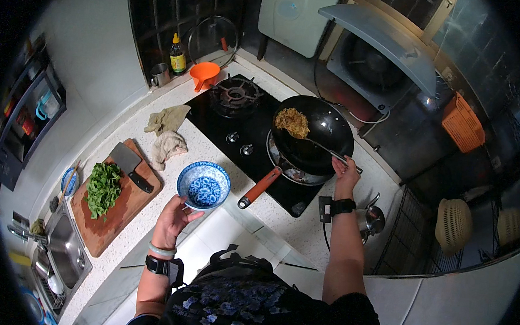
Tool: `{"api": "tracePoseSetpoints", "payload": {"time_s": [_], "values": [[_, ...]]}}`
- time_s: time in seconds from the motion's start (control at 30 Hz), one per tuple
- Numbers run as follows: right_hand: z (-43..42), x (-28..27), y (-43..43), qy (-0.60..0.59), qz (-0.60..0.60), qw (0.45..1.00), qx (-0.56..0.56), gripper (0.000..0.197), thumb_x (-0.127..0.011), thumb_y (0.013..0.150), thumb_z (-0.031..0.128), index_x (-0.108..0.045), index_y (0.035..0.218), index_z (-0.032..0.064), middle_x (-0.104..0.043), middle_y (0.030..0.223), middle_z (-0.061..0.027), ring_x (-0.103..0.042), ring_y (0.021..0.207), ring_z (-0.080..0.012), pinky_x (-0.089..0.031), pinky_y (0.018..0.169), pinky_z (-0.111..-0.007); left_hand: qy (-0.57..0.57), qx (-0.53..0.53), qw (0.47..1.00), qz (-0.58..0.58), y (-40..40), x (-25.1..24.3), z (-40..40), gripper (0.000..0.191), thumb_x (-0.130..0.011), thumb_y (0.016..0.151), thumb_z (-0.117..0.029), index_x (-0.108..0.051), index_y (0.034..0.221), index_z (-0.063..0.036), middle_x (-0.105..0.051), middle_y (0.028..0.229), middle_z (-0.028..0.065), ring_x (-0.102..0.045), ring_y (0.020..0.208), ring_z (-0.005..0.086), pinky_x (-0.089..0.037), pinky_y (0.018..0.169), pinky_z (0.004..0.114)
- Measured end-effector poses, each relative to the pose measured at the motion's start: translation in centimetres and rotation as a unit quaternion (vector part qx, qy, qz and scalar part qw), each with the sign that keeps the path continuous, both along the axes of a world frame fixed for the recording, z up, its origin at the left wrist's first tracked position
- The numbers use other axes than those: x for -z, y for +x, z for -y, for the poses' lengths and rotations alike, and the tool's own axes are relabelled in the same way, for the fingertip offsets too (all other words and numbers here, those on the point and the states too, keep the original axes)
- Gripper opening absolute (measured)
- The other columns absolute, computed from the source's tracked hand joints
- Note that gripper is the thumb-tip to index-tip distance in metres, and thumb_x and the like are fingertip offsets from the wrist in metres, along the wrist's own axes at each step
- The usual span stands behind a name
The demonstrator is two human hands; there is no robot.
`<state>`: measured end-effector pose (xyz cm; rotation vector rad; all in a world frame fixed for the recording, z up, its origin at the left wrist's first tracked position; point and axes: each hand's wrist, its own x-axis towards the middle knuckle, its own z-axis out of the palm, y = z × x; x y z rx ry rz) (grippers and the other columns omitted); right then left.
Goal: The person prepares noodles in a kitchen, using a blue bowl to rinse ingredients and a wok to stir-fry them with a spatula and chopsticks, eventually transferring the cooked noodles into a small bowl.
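My left hand [175, 217] grips the near rim of a blue-and-white patterned bowl [204, 192], held by the counter's front edge with nothing in it. In my right hand [347, 171] is the handle of a metal spatula [329, 149]. Its head reaches into a black wok [316, 148] on the right burner of the gas stove. Brown shredded food [292, 122] sits at the spatula's head, on the left side of the wok; how much rests on the spatula I cannot tell. The wok's orange-brown handle [262, 187] points toward me.
On a wooden cutting board [127, 204] lie chopped greens [103, 189] and a cleaver [132, 162]. Two cloths [169, 146] are beside the stove [224, 129]. An orange ladle [204, 75] and a sauce bottle [177, 56] stand behind. The sink [65, 240] is left, a metal kettle [371, 219] right.
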<state>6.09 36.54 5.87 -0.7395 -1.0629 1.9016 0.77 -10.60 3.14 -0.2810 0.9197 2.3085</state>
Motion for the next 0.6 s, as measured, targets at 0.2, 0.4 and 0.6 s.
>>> {"api": "tracePoseSetpoints", "payload": {"time_s": [0.2, 0.4, 0.6], "values": [[0.5, 0.5, -0.4, -0.006, -0.040, 0.999, 0.021, 0.022, -0.054, 0.082, 0.017, -0.053, 0.091, -0.0035, -0.060, 0.088, -0.0225, -0.063, 0.080, -0.0319, -0.053, 0.074, -0.036, 0.002, -0.001, 1.000, 0.001, -0.2, 0.4, 0.2, 0.023, -0.058, 0.077, -0.011, -0.051, 0.097, -0.0023, -0.055, 0.099, 0.0126, -0.056, 0.089, 0.0281, -0.052, 0.075, 0.049], [-0.9, -0.4, -0.6, -0.010, -0.042, 0.998, 0.046, 0.022, -0.054, 0.083, 0.017, -0.052, 0.092, -0.0035, -0.061, 0.088, -0.0224, -0.063, 0.080, -0.0318, -0.052, 0.075, -0.035, -0.002, 0.000, 1.000, 0.006, -0.4, 0.3, -0.1, 0.022, -0.058, 0.077, -0.011, -0.052, 0.096, -0.0027, -0.055, 0.099, 0.0121, -0.056, 0.089, 0.0276, -0.053, 0.075, 0.049], [-2.6, -1.1, 0.1, 0.018, -0.051, 0.997, 0.048, 0.022, -0.053, 0.082, 0.016, -0.051, 0.092, -0.0033, -0.061, 0.087, -0.0226, -0.063, 0.081, -0.0320, -0.053, 0.073, -0.035, -0.017, 0.025, 0.999, -0.010, -1.2, -1.3, -2.0, 0.020, -0.055, 0.079, -0.011, -0.051, 0.096, -0.0015, -0.056, 0.099, 0.0119, -0.056, 0.087, 0.0262, -0.053, 0.075, 0.046]]}}
